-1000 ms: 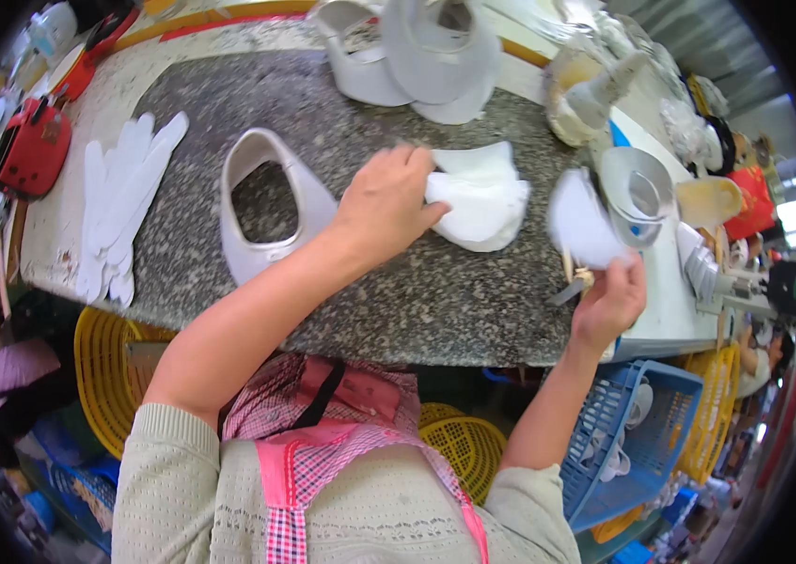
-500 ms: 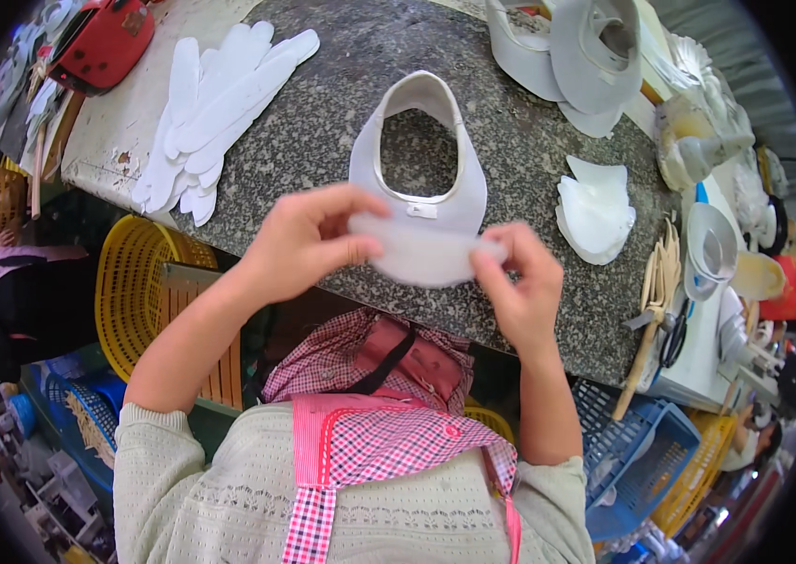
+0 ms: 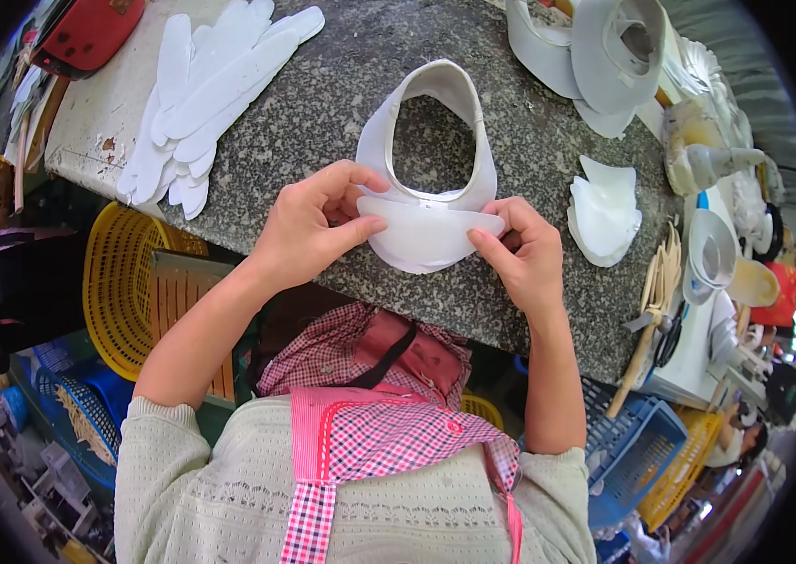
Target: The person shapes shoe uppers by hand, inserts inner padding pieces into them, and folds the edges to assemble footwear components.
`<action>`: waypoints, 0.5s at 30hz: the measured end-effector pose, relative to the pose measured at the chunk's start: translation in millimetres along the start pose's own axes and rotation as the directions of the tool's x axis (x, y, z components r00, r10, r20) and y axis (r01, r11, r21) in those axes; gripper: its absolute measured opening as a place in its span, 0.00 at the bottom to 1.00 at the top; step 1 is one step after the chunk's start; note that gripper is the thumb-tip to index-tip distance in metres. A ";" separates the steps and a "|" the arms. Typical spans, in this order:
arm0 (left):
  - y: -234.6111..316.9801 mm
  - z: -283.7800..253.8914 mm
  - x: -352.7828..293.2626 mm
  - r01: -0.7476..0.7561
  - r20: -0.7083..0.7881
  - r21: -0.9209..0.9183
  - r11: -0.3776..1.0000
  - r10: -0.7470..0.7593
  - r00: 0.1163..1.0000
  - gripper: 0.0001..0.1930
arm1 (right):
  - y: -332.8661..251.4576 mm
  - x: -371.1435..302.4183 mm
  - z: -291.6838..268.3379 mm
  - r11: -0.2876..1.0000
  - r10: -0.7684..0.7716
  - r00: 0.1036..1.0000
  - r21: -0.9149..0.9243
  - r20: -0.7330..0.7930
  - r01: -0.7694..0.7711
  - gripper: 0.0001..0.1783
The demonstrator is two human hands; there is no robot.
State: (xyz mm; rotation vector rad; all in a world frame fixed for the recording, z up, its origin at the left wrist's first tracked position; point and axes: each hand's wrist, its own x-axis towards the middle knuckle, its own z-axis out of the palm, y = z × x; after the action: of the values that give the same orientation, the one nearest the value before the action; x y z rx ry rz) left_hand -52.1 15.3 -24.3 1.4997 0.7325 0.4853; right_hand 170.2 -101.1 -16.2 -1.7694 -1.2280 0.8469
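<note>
Between my hands is a thin white crescent-shaped piece. My left hand pinches its left tip between thumb and fingers, and my right hand pinches the right tip. The piece lies over the near, wide end of a pale shoe upper, covering most of that end and the small label there. The upper rests on the speckled stone tabletop, its oval opening facing up. To the right sits a small stack of similar white curved pieces.
Long white strips are heaped at the far left. More pale uppers lie at the far right. A bundle of wooden sticks and a brush-like wooden handle line the right edge. Below stand a yellow basket and blue crates.
The white crescent piece, blurred and held over the upper's near end before, is now steady and flatter against it, slightly farther from me. The small label has become covered. My view has shifted slightly.
</note>
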 end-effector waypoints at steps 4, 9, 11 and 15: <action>1.0 -4.6 -2.9 0.021 -0.020 0.018 1.000 -0.020 1.000 0.15 | -0.6 3.9 9.9 0.998 -0.052 0.999 -0.029 -0.013 0.052 0.10; 15.5 -0.7 13.0 -0.012 -0.108 0.632 0.775 0.103 0.989 0.21 | 1.2 14.0 12.0 0.906 -0.204 0.977 -0.391 -0.065 0.163 0.12; 19.3 -10.7 22.0 -0.099 -0.085 0.845 0.525 0.316 0.945 0.31 | -10.7 16.6 5.0 0.847 -0.171 0.985 -0.515 -0.024 0.135 0.12; 44.4 14.1 51.8 -0.498 0.425 0.852 0.165 0.337 0.840 0.39 | -1.4 30.9 -3.9 0.706 0.076 0.993 -0.708 0.095 0.014 0.14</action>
State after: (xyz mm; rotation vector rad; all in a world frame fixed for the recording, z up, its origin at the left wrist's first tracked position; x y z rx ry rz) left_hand 0.7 43.2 11.5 2.9555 0.4342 0.3186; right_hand 182.3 -72.4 -15.7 -2.3726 -1.7701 0.5137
